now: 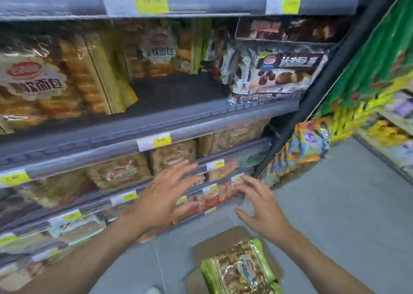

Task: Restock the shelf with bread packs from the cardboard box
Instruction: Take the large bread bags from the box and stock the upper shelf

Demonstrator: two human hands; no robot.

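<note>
L hand (165, 195) and R hand (261, 211) hold nothing, fingers spread apart; L is up-left of the box (223, 238), R just above it. Bread pack (241, 269) lies in the box, which sits on the floor (335, 204). Shelf (156, 119) w/ more packs (44, 86) is above-left of box.

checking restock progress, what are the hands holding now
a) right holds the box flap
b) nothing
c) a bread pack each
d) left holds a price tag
b: the left hand and right hand have spread, empty fingers; a bread pack lies in the cardboard box below.
</note>
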